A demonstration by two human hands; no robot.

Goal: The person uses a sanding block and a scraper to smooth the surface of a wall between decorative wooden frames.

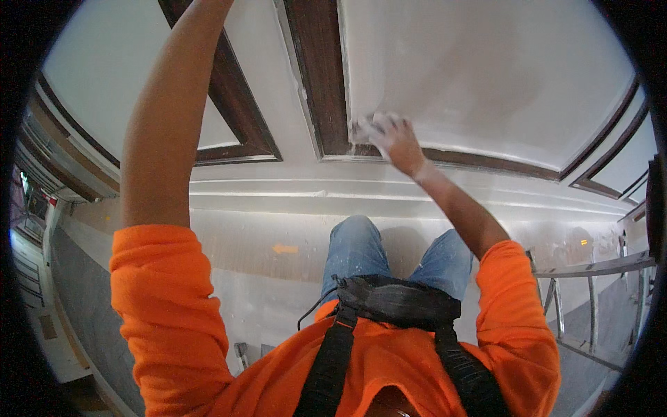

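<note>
My right hand (391,138), its fingers coated in white dust or compound, is at the lower left corner of a framed white wall panel (469,78). Its fingers are blurred and bent over the dark wood moulding (320,78); whether they hold something is hidden. My left arm reaches up past the top edge of the view, so the left hand is out of sight. Below the mouldings runs a white ledge or baseboard (260,195) with raised lines. White residue marks the edges of the moulding.
A metal ladder or stand (592,307) is at the right. On the pale floor covering (234,250) lies an orange arrow mark (285,249). A small metal object (241,352) sits at lower left, beside my body. More dark-framed panels extend to both sides.
</note>
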